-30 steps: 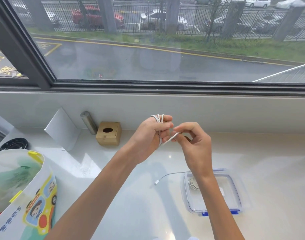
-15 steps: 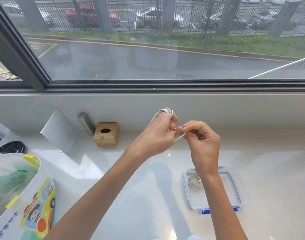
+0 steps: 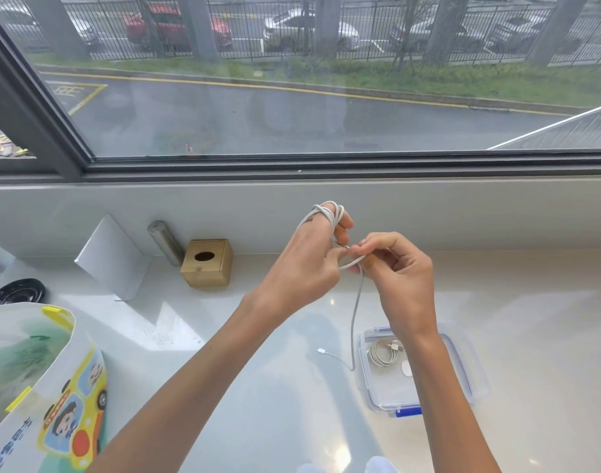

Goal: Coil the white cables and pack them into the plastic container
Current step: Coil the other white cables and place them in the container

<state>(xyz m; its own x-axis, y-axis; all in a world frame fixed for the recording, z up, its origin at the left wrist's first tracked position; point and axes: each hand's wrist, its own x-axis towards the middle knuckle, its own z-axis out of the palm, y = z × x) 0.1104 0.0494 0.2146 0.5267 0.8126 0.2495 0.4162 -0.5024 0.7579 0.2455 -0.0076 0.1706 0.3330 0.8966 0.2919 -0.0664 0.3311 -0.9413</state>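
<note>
My cable [image 3: 355,312] is white, my container [image 3: 363,370] clear with a blue clip [image 3: 408,412], my bag [image 3: 70,404] yellow cartoon-bus printed, my box [image 3: 207,268] tan.

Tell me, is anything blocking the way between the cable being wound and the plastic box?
Nothing visible does. The white cable is looped on the left hand and pinched by the right hand; the plastic container sits open below, holding one coiled cable with bare floor left.

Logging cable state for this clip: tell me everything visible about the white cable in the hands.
The white cable is thin and flexible. Several loops wrap fingers of the left hand; the right hand pinches it below them. One strand hangs to the counter beside the plastic container, ending in a small connector.
</note>
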